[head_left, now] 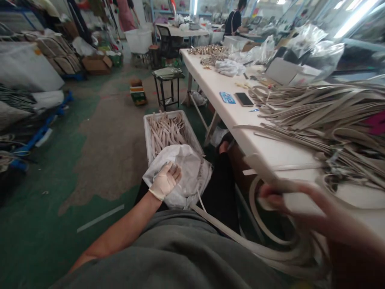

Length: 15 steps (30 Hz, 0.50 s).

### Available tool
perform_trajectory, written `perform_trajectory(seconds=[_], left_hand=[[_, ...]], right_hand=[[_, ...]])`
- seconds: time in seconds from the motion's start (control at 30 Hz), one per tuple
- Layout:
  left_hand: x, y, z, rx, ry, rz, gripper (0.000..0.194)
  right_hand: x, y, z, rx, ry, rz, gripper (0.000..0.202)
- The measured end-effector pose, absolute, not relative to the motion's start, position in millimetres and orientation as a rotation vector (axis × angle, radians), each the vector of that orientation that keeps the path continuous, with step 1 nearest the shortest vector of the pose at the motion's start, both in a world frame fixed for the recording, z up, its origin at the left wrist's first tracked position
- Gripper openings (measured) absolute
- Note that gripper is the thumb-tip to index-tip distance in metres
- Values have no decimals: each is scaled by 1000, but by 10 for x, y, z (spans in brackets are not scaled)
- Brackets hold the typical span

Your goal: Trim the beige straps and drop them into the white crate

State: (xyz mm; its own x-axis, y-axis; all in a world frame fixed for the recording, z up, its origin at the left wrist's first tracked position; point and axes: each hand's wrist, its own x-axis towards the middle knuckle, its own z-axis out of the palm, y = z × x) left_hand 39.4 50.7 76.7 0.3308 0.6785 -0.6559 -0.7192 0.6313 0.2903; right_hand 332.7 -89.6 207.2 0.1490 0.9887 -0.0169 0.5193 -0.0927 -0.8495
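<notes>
My left hand point(166, 181), in a pale thin glove, rests palm up over a white sack point(192, 160) on my lap. Its fingers are apart and slightly curled, with nothing visible in them. At the table's edge my right hand point(279, 196) is blurred by motion, its fingers closed around a beige strap point(260, 166). More of the long strapping point(228, 230) loops down beside me and runs across my lap to the sack. In front of the sack, a white crate point(192, 130) holds many short beige strips point(167, 130).
A white table point(216, 88) on the right bears a heap of long straps point(306, 104), a phone point(244, 99), a blue card point(227, 97), metal parts point(210, 52) and plastic bags point(319, 44). A stool point(167, 74) stands ahead. Co-workers are farther back.
</notes>
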Motion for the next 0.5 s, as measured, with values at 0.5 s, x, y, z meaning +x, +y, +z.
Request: perform_trajectory(seconds=[0.5], left_hand=[[586, 213, 766, 109, 848, 730, 17]], right_hand=[[2126, -358, 1023, -1503, -1384, 980, 13]])
